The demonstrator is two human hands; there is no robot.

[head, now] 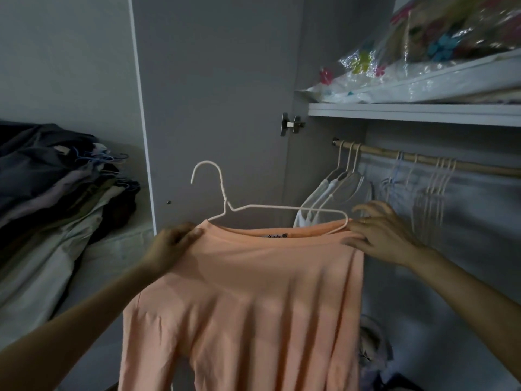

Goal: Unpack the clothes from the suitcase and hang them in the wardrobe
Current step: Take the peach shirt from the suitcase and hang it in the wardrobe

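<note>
A peach top (248, 292) is held up in front of the open wardrobe, spanning the gap between both hands, with its body hanging straight down below them. A white wire hanger (225, 204) is partly fed into the neckline: the hook and the right shoulder wire stand clear above the collar, while the left end is hidden inside the fabric.

Left hand (172, 244): fingers curled over the left shoulder of the top, pinching the fabric at the collar edge. Right hand (377, 232): placed at the right shoulder of the top, where the hanger's bend meets the cloth. Its lower fingers are seen on the fabric and its upper fingers are spread loosely; motion blur is present, so it cannot be told whether the cloth or the wire is gripped.

The garment is located to the left of and below the wooden rail (423, 159), well apart from it. White garments (332, 193) on hangers are noted at the rail's left end, and a cluster of bare hangers (434, 187) further right. A shelf (408, 112) above the rail carries clear plastic bags (423, 52) with coloured contents. The wardrobe door (217, 94) stands open behind the hanger. A pile of dark and pale clothes (56, 193), some on hangers, is recorded at far left.
</note>
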